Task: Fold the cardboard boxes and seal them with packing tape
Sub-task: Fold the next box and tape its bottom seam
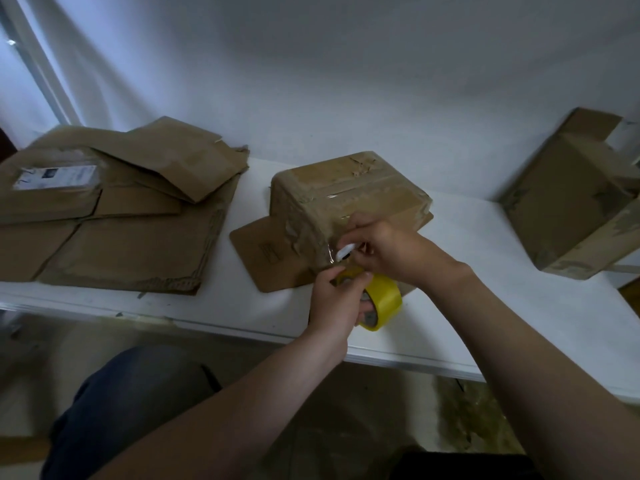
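A taped-up brown cardboard box (346,192) sits in the middle of the white surface (485,271). At its near corner the left hand (337,301) has its grip curled round a yellow roll of packing tape (384,296) — the right hand (391,244) pinches a small white tool (344,252) against the box's clear tape. Flattened brown cardboard sheets (121,220) lie to the left, and another brown cardboard box (571,202) stands to the right.

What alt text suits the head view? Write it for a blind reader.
A person's left hand grips a yellow tape roll while the right hand holds a small white tool against the taped near face of a cardboard box on a white table. Flattened cardboard lies left of it, another box right.
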A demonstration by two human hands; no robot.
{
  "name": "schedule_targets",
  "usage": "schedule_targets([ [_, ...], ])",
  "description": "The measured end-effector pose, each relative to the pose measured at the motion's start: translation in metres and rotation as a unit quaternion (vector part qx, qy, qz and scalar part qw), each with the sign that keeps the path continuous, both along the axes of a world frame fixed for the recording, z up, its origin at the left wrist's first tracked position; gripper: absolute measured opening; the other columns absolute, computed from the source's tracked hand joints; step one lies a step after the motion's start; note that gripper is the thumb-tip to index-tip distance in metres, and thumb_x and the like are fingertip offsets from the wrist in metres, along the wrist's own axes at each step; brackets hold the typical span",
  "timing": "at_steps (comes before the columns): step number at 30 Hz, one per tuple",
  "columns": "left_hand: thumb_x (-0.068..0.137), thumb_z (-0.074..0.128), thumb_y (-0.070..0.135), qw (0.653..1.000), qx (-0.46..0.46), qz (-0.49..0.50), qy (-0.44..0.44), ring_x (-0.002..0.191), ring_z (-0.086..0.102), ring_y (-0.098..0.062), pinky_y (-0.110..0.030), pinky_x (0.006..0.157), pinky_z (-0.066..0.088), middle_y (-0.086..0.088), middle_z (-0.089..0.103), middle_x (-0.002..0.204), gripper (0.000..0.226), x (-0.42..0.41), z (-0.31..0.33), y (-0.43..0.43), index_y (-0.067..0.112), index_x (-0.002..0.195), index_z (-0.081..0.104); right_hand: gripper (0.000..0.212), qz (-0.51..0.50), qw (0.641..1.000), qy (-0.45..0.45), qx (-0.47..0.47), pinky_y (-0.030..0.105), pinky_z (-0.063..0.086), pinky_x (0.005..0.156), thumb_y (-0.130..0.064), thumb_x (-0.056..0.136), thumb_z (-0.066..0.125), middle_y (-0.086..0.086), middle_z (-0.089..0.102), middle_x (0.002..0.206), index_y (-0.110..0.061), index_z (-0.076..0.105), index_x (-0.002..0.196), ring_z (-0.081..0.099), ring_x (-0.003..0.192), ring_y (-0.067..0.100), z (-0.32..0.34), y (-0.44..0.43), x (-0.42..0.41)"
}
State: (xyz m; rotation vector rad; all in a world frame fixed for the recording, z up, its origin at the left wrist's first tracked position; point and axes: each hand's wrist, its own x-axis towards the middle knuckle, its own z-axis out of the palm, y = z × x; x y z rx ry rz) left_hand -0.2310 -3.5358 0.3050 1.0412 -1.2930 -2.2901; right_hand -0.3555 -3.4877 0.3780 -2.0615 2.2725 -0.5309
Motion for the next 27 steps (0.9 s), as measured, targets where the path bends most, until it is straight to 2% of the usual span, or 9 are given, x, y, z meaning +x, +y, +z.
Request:
schedule_targets([
  [3,0.09,0.073,0.027,1.0,0.008,-0.005,-0.004,0.066,0.073,-0.013,-0.029,0.065,0.056,-0.003,0.065,0.116,0.047,0.001,0.001,-0.002,0.027,0.133,0.054,0.028,0.025,0.999,0.046,0.016,0.024,0.037,0.064,0.006,0.077,0.07,0.004,0.063,0.096,-0.011,0.078,0.097,0.059,0.077,0.019,-0.005,-0.006,0.002],
  [6,0.089,0.074,0.025,1.0,0.022,-0.008,-0.011,0.063,0.074,-0.014,-0.027,0.063,0.056,-0.004,0.065,0.116,0.043,0.001,0.001,-0.001,0.027,0.128,0.056,0.027,0.041,0.996,0.067,0.041,0.029,0.044,0.066,0.005,0.074,0.069,0.004,0.064,0.097,-0.011,0.077,0.094,0.063,0.084,0.022,-0.01,-0.008,-0.001],
  [10,0.091,0.073,0.028,0.999,0.041,-0.017,-0.023,0.055,0.071,-0.012,-0.029,0.065,0.054,0.0,0.067,0.104,0.036,0.001,-0.001,0.004,0.025,0.123,0.058,0.025,0.024,0.998,0.052,0.0,0.023,0.043,0.067,0.004,0.075,0.074,0.0,0.063,0.095,-0.012,0.078,0.095,0.053,0.08,0.006,-0.014,0.004,-0.019],
  [13,0.09,0.074,0.03,0.999,0.019,-0.027,-0.031,0.056,0.071,-0.013,-0.03,0.065,0.054,-0.002,0.069,0.098,0.04,0.002,-0.003,0.004,0.022,0.126,0.059,0.025,-0.035,0.998,0.039,-0.036,0.007,0.035,0.069,0.005,0.075,0.074,-0.004,0.06,0.09,-0.013,0.077,0.092,0.047,0.078,0.0,-0.015,0.026,-0.032],
  [17,0.089,0.075,0.029,0.998,-0.03,-0.046,-0.042,0.054,0.069,-0.013,-0.027,0.06,0.052,-0.004,0.069,0.099,0.045,0.004,-0.004,0.0,0.024,0.129,0.056,0.025,-0.2,0.976,-0.081,-0.009,0.014,0.039,0.069,-0.005,0.081,0.071,-0.01,0.064,0.091,-0.027,0.074,0.093,0.056,0.079,0.009,-0.032,0.057,-0.038],
  [19,0.089,0.074,0.029,0.995,-0.06,-0.059,-0.055,0.054,0.069,-0.012,-0.026,0.056,0.051,-0.007,0.069,0.106,0.044,0.006,-0.002,-0.004,0.026,0.128,0.055,0.022,-0.269,0.954,-0.128,0.031,0.009,0.037,0.067,-0.012,0.085,0.068,-0.01,0.065,0.09,-0.033,0.07,0.088,0.057,0.08,0.005,-0.047,0.067,-0.04],
  [22,0.088,0.075,0.028,0.988,-0.115,-0.072,-0.074,0.063,0.073,-0.014,-0.022,0.05,0.049,-0.008,0.067,0.113,0.044,0.015,0.0,-0.011,0.026,0.127,0.055,0.023,-0.314,0.932,-0.177,0.049,0.005,0.038,0.063,-0.008,0.089,0.061,-0.014,0.065,0.085,-0.03,0.07,0.089,0.057,0.078,0.004,-0.07,0.077,-0.044],
  [24,0.087,0.076,0.028,0.982,-0.155,-0.075,-0.082,0.08,0.074,-0.02,-0.02,0.05,0.051,-0.004,0.063,0.117,0.042,0.023,0.002,-0.018,0.026,0.124,0.056,0.028,-0.321,0.93,-0.174,0.042,0.009,0.04,0.069,-0.005,0.091,0.056,-0.01,0.07,0.092,-0.027,0.072,0.094,0.061,0.087,0.013,-0.08,0.077,-0.044],
  [27,0.076,0.079,0.04,0.969,-0.213,-0.079,-0.098,0.098,0.07,-0.026,-0.037,0.076,0.062,0.002,0.061,0.121,0.046,0.037,0.003,-0.033,0.036,0.116,0.057,0.028,-0.337,0.934,-0.114,-0.038,0.028,0.047,0.077,-0.009,0.091,0.054,-0.002,0.073,0.1,-0.022,0.076,0.1,0.063,0.091,0.021,-0.077,0.063,-0.044],
])
